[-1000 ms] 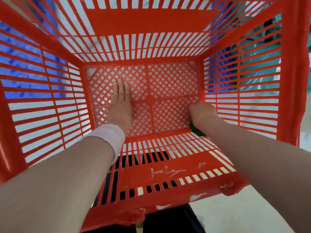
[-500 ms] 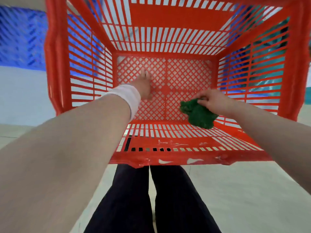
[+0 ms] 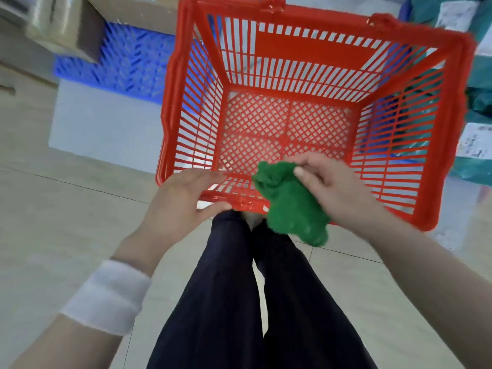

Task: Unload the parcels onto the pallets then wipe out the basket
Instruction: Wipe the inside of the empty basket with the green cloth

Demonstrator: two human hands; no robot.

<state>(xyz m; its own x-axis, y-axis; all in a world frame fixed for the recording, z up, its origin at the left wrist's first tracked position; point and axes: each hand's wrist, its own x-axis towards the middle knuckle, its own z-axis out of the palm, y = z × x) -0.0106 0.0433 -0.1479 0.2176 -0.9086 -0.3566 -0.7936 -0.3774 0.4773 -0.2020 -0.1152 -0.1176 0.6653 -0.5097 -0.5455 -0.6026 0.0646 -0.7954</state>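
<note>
A red plastic basket (image 3: 450, 107) with slatted walls and a lattice floor stands in front of me, with nothing inside it. My left hand (image 3: 181, 206) grips its near rim, thumb under the edge. My right hand (image 3: 338, 193) holds a crumpled green cloth (image 3: 290, 206) over the near rim, above the basket's front wall. A blue pallet (image 3: 125, 65) lies behind the basket at the left, with cardboard parcels (image 3: 64, 25) on it. Green bagged parcels (image 3: 476, 86) with white labels are stacked at the right.
My legs in dark trousers (image 3: 255, 294) are directly below the basket. Pale tiled floor (image 3: 66, 225) spreads to the left and right of me. A white wristband (image 3: 106, 299) is on my left forearm.
Both hands have come up out of the basket's floor. The left hand moved from the lattice to the near rim. The right hand lifted the green cloth to the rim. The view pulled back.
</note>
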